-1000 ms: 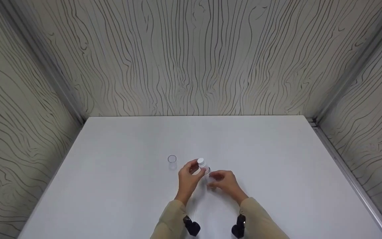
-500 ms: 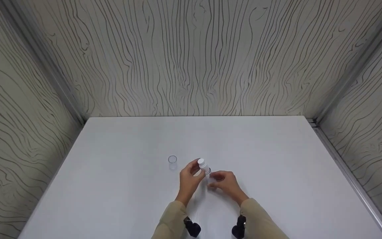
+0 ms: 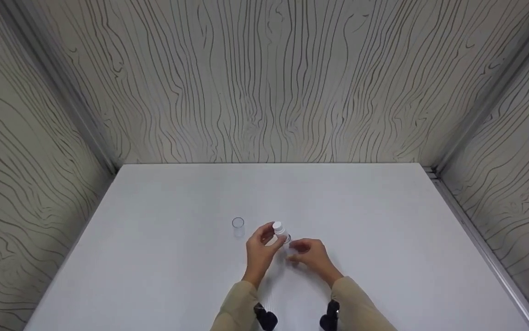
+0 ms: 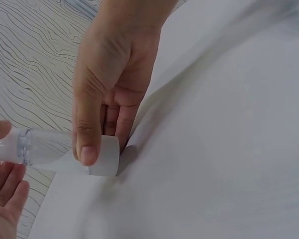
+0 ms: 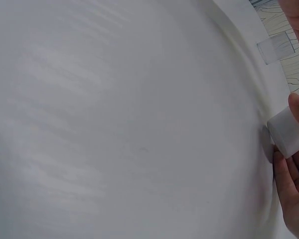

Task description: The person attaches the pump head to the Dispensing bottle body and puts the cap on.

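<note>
My left hand [image 3: 259, 250] grips a small white bottle [image 3: 278, 226], its white cap pointing up and away. The bottle's lower end meets the dark rim of a clear cup, and in the left wrist view it sits at the mouth of that clear cup [image 4: 50, 147]. How deep it reaches inside I cannot tell. Thumb and fingers of my right hand [image 3: 312, 255] pinch the cup's lower part. The cup's base looks whitish in the right wrist view, where the cup [image 5: 288, 132] is tilted close to the table.
A second clear cup [image 3: 238, 227] stands upright on the white table [image 3: 163, 257], left of my hands. Wood-grain patterned panels [image 3: 264, 82] enclose the back and both sides. Black wrist devices [image 3: 266, 318] hang at my sleeves.
</note>
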Tool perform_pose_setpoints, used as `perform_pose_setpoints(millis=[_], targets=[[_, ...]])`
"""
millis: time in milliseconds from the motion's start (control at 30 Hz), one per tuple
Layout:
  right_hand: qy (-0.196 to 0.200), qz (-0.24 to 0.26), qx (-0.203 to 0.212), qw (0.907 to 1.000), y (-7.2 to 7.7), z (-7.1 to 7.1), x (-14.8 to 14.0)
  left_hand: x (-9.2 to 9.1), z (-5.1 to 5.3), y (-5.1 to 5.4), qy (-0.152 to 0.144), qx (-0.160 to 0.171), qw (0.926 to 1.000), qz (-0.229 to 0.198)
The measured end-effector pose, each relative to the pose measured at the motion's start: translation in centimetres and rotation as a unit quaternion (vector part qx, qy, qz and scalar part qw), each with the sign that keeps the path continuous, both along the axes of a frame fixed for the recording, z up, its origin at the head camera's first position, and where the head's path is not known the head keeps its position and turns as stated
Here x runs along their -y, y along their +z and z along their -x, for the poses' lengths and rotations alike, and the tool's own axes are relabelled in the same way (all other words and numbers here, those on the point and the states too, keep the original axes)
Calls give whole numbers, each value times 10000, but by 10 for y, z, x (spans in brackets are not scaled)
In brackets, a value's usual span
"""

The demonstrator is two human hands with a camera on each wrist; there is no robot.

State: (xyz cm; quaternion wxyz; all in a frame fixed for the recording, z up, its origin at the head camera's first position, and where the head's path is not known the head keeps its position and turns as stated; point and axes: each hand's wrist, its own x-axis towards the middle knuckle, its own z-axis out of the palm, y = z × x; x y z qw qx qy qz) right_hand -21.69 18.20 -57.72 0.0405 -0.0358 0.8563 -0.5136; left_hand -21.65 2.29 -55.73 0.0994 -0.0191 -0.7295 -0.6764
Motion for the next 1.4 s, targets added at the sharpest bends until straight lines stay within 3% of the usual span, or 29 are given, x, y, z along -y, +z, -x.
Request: perform_pose_setpoints(millis=[233,800,1400], targets=[[-47,56,134,9999,0,-1,1,0,-2,0,261,13,9996,67],[-69,-53,89,9999,0,-1,2,-1,-2,3,213,-8,9993,309],[40,60,-10,10000,-1,0,-1,0,-1,4,-379,36,9993,51]])
